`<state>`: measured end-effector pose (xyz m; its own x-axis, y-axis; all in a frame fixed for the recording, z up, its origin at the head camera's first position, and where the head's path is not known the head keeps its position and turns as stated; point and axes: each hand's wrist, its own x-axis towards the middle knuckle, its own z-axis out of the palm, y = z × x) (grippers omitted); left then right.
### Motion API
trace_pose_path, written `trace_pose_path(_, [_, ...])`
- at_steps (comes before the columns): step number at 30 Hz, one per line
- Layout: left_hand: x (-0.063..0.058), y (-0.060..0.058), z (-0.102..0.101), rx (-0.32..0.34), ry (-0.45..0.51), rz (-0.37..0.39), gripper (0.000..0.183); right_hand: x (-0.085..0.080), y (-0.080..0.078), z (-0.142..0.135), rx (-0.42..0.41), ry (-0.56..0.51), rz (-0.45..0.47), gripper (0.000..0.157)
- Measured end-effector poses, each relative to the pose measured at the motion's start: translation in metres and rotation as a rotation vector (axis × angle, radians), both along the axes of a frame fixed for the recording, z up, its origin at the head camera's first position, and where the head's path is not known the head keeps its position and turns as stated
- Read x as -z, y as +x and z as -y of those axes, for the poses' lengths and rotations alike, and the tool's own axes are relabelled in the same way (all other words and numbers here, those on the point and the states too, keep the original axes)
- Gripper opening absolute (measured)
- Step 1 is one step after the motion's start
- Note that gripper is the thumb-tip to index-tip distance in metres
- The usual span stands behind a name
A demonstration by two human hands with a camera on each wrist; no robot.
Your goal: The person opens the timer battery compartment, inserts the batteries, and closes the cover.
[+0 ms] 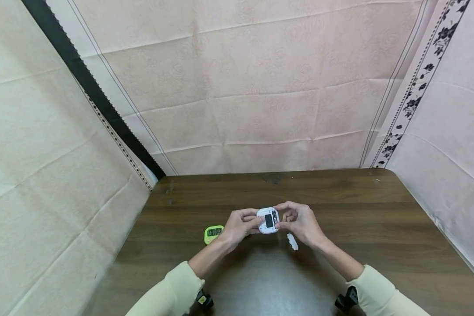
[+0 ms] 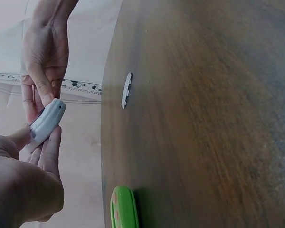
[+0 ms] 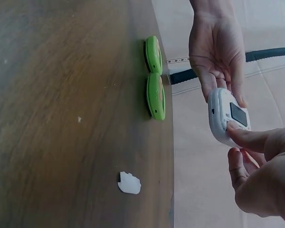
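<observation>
A white digital timer point(image 1: 268, 220) with a dark screen is held up over the table between both hands. My left hand point(image 1: 241, 227) grips one side of it, thumb on the front and fingers behind. On the opposite side my right hand point(image 1: 301, 223) pinches it; in the right wrist view the right thumb lies on the face of the timer point(image 3: 228, 116) beside the screen. Below the right hand, a small white plastic cover point(image 3: 129, 183) with a notched edge lies on the table. The timer's back is mostly hidden by fingers.
Two green digital timers point(image 3: 156, 97) lie end to end on the wooden table point(image 1: 174, 263), left of the hands. Only one green timer point(image 1: 213, 232) shows in the head view, partly covered by the left forearm. Pale patterned cloth point(image 1: 260, 87) hangs around the table.
</observation>
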<state>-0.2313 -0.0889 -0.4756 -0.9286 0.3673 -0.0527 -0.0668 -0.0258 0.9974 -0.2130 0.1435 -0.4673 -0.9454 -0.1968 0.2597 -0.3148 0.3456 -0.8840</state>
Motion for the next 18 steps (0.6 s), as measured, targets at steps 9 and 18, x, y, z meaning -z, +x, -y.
trace_pose_path(9, [0.005,0.001,0.001,-0.001,-0.012,-0.042,0.027,0.006,-0.006,-0.015,-0.113,0.065,-0.071,0.036])
trace_pose_path(18, [0.004,-0.002,0.01,-0.017,-0.077,-0.129,0.026,0.022,-0.009,-0.046,-0.231,0.272,-0.083,0.051])
